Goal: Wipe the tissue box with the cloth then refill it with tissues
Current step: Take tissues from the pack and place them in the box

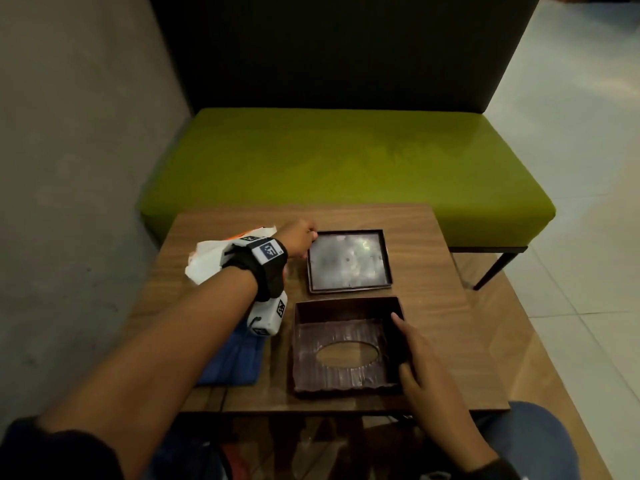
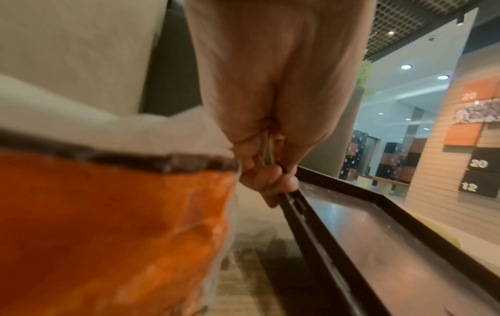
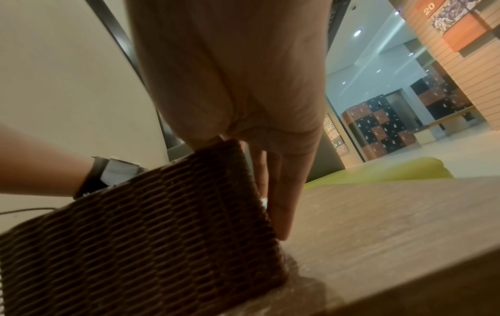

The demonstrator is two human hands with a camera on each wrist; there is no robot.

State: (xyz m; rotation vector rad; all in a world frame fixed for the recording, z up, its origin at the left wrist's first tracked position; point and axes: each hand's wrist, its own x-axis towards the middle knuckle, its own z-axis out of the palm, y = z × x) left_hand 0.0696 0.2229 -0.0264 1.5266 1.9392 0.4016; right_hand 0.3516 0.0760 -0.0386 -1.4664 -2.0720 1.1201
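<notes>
I have the box (image 1: 348, 344) lying upside down near my edge of the table (image 1: 426, 223), its oval slot against the wood and its open bottom up, which I judge is the way to load tissues. My right hand (image 1: 424, 365) steadies it from the right: the fingers (image 3: 281, 205) lie straight and together down the outside of the woven wall, the thumb over the rim, so it cannot slide. My left hand (image 1: 299, 237) reaches to the base (image 1: 349, 259), which lies flat just beyond the box, and my fingertips (image 2: 273, 181) are curled onto its near-left corner, pinching the raised rim, I think to lift or shift it. The tissue pack (image 1: 211, 256), white and orange, sits just left of that hand, within easy reach. The cloth (image 1: 230, 362), blue and folded, lies left of the box. The box is dark brown weave outside, with a cloudy film inside; the base shows smeared grey patches.
</notes>
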